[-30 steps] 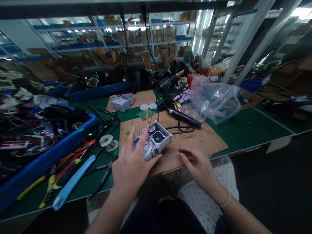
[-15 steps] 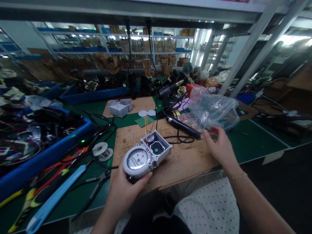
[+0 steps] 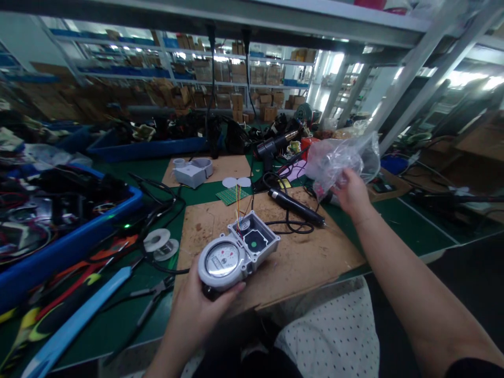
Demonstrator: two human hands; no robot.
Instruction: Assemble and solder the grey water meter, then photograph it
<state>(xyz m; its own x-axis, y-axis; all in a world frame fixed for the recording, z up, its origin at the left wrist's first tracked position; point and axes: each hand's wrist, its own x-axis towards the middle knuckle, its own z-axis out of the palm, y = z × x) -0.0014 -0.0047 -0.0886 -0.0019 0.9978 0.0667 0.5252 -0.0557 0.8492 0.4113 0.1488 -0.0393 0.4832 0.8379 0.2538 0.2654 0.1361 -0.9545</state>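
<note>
At the near edge of the brown board (image 3: 291, 252), the person's left hand (image 3: 205, 304) grips a grey meter (image 3: 236, 252) from below, thumb curled up against its round dial end. The meter lies tilted on the board, glass dial toward the person and its square open compartment, with a green disc inside, pointing away. Thin coloured wires (image 3: 238, 197) rise from that compartment. Farther out and to the right, the right hand (image 3: 352, 193) is raised off the bench with its fingers closed on a crumpled clear plastic bag (image 3: 340, 157), holding it up above the green bench top (image 3: 409, 226). Between the two hands a black pen-shaped tool (image 3: 297, 206) lies on the board, its cable looping beside it. Beyond the board sit a small green circuit board (image 3: 233, 195), two white discs (image 3: 237, 182) and a second grey housing (image 3: 192, 172) on another brown sheet. Left of the meter, two solder reels (image 3: 159, 244) rest on the green mat, with pliers (image 3: 151, 296) and a light blue handled tool (image 3: 79, 323) nearer the bench edge. A blue bin (image 3: 63, 247) full of wires and parts stands at the far left, and shelves of cardboard boxes (image 3: 236, 100) line the background.
</note>
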